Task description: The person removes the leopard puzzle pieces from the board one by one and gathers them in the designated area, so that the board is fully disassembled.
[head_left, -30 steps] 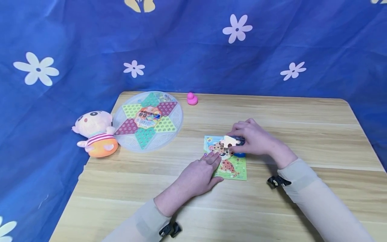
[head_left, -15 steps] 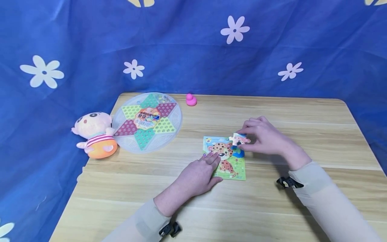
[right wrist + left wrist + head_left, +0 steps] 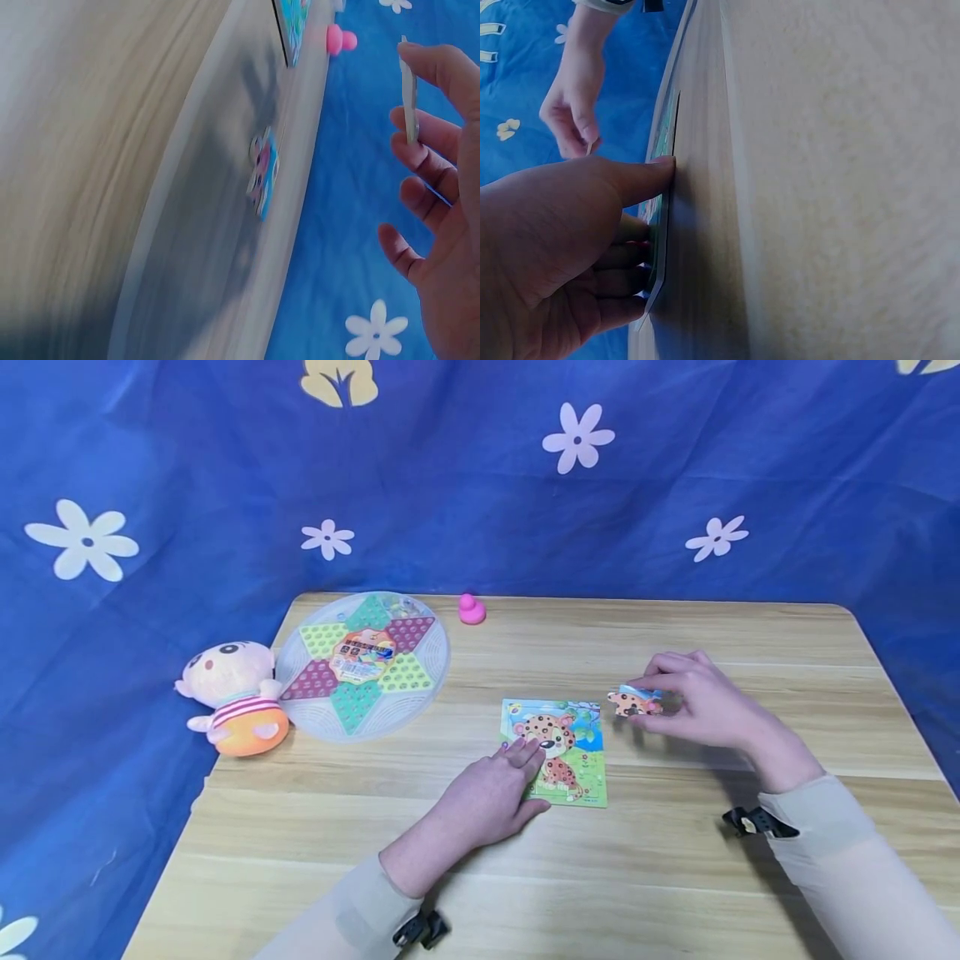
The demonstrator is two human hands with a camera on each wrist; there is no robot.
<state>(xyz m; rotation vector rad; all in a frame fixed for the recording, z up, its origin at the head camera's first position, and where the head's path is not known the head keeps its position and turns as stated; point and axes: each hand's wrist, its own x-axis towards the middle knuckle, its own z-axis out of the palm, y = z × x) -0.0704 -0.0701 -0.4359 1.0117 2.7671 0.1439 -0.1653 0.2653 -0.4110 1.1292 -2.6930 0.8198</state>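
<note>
A leopard puzzle (image 3: 592, 781) in a thin green and blue board lies flat on the table. My left hand (image 3: 480, 802) rests on its left part, fingers extended over the picture. In the left wrist view, the thumb (image 3: 656, 174) touches the board's edge. Right of the board, my right hand (image 3: 701, 702) pinches a jigsaw piece (image 3: 409, 97) between thumb and fingers, held edge-on above the table in the right wrist view. Another jigsaw piece (image 3: 262, 176), pink and blue, lies on the tabletop below. The head view shows spotted print at the fingertips; the two pieces may overlap there.
A round star-patterned Chinese checkers board (image 3: 420, 702) lies at the back left, beside a plush doll (image 3: 243, 702) in an orange and striped outfit. Near the back edge sits a small pink duck (image 3: 471, 610). A blue flowered cloth (image 3: 450, 468) hangs behind the wooden table (image 3: 750, 647).
My right hand has moved right, off the puzzle's upper right corner, with the jigsaw piece in its fingers. That corner of the picture is now uncovered. My left hand has stayed in place.
</note>
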